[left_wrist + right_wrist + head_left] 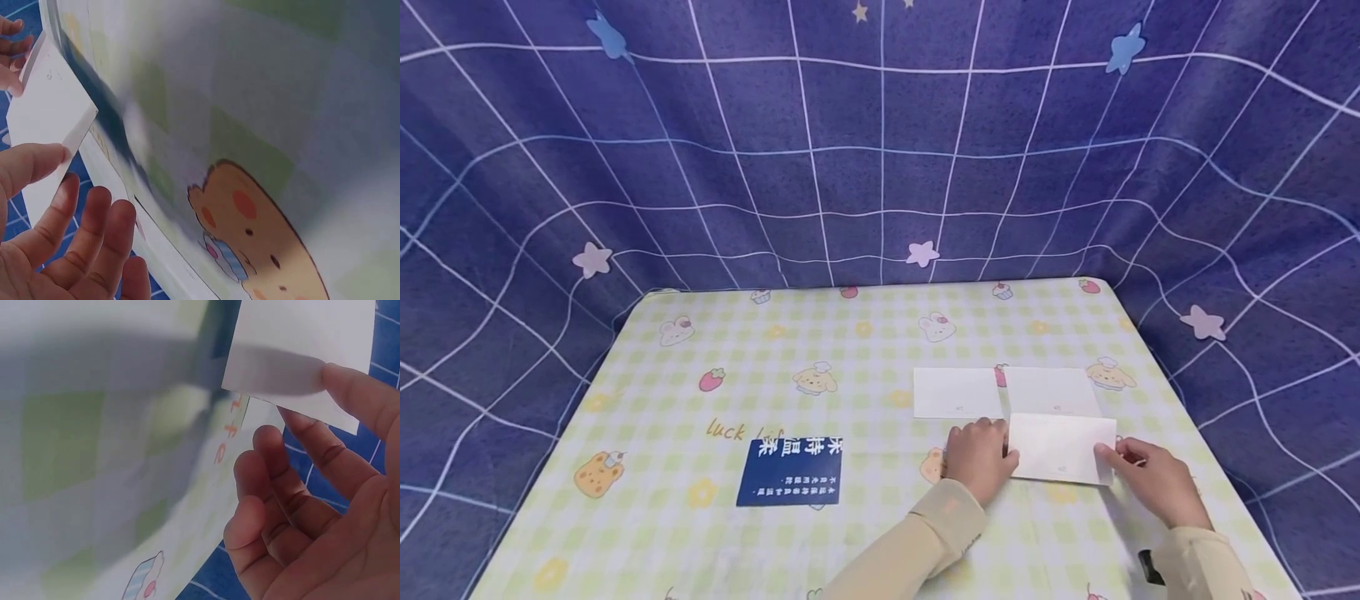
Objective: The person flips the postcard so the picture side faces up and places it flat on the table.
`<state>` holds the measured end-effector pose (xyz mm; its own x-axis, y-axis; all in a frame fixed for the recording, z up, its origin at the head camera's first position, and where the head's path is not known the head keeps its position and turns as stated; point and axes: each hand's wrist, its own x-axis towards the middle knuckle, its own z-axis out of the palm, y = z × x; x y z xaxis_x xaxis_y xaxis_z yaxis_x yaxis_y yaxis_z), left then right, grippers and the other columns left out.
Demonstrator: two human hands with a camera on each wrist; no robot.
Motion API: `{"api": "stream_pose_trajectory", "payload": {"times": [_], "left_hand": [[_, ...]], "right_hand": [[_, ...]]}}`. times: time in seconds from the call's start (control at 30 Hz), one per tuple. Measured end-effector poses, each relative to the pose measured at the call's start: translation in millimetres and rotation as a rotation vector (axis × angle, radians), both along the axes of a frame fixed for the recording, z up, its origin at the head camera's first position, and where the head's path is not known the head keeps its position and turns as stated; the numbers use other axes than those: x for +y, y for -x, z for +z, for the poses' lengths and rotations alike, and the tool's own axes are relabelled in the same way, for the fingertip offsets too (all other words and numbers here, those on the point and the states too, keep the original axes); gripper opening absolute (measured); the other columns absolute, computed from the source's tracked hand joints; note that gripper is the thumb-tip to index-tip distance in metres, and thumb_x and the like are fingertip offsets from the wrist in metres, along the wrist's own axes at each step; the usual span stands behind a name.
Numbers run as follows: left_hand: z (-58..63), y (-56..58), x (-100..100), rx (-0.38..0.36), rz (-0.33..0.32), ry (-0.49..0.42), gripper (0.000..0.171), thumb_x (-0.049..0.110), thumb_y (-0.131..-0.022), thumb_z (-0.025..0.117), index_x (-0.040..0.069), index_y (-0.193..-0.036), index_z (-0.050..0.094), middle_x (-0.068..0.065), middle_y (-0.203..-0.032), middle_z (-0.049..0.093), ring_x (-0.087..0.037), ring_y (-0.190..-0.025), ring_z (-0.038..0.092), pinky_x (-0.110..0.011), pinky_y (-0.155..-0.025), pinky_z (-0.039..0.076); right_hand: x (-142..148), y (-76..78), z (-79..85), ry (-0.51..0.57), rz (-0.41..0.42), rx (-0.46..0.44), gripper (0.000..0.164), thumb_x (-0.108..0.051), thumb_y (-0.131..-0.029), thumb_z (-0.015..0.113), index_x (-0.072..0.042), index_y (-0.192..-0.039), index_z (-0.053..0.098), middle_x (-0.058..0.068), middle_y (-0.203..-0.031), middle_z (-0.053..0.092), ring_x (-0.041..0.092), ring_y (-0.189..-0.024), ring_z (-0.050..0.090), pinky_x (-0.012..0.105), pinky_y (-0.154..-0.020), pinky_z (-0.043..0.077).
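A white card (pixel 1060 446) is held just above the table, between both hands. My left hand (pixel 981 458) pinches its left edge; in the left wrist view the thumb (pixel 37 164) lies on top with the index finger beneath. At the opposite end my right hand (pixel 1159 481) pinches the card between thumb and index finger, its other fingers curled loosely below, as the right wrist view shows. Behind it, two more white cards, a left one (pixel 955 392) and a right one (pixel 1051 390), lie side by side on the tablecloth.
A dark blue card (pixel 792 472) printed with white characters lies to the left on the checked tablecloth (pixel 655 533). Blue curtain (pixel 880 183) with white grid lines and stars surrounds the table's back and sides.
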<state>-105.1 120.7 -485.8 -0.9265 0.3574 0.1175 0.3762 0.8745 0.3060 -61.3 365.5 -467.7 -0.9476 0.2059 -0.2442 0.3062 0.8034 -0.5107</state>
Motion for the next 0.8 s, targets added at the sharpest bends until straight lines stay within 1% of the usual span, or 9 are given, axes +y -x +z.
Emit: {"api": "stream_pose_trajectory", "payload": {"times": [0.17,0.33,0.53,0.63,0.8], "left_hand": [[0.7,1.3,-6,-0.010,-0.001,-0.011,0.030,0.035,-0.087,0.076,0.022,-0.073,0.053,0.010,-0.067,0.046,-0.007,-0.061,0.044,-0.026,-0.063,0.036],[3.4,1.8,-15,-0.015,0.010,-0.019,0.027,0.033,-0.088,0.075,0.022,-0.074,0.055,0.011,-0.067,0.046,-0.007,-0.060,0.044,-0.025,-0.064,0.037],[11.2,3.8,-26,0.008,0.043,-0.040,0.026,0.033,-0.087,0.076,0.020,-0.075,0.057,0.010,-0.069,0.049,-0.008,-0.062,0.050,-0.027,-0.066,0.042],[14.0,5.0,-31,0.014,0.051,-0.053,0.026,0.033,-0.087,0.076,0.020,-0.075,0.057,0.010,-0.070,0.051,-0.009,-0.063,0.052,-0.028,-0.068,0.043],[16.0,5.9,-41,0.015,0.058,-0.087,0.022,0.030,-0.087,0.076,0.019,-0.077,0.059,0.008,-0.072,0.056,-0.011,-0.066,0.057,-0.028,-0.067,0.043]], "right_hand": [[-7,1.9,1.8,-0.011,0.009,0.015,0.041,-0.052,-0.100,0.058,-0.012,-0.089,0.061,0.004,-0.083,0.056,0.021,-0.074,0.049,0.035,-0.065,0.033],[-15,5.9,4.5,-0.033,0.048,0.052,0.039,-0.048,-0.101,0.058,-0.011,-0.090,0.061,0.005,-0.084,0.058,0.021,-0.075,0.050,0.036,-0.066,0.036],[-26,11.7,8.8,-0.050,0.094,0.086,0.037,-0.046,-0.101,0.059,-0.011,-0.091,0.062,0.006,-0.086,0.061,0.021,-0.074,0.051,0.036,-0.068,0.038],[-30,13.8,10.4,-0.052,0.100,0.104,0.036,-0.046,-0.101,0.059,-0.011,-0.092,0.062,0.006,-0.086,0.061,0.021,-0.074,0.052,0.036,-0.068,0.038],[-40,15.5,13.6,-0.051,0.105,0.133,0.036,-0.046,-0.101,0.060,-0.013,-0.087,0.061,0.003,-0.081,0.059,0.019,-0.071,0.049,0.035,-0.065,0.037]]}}
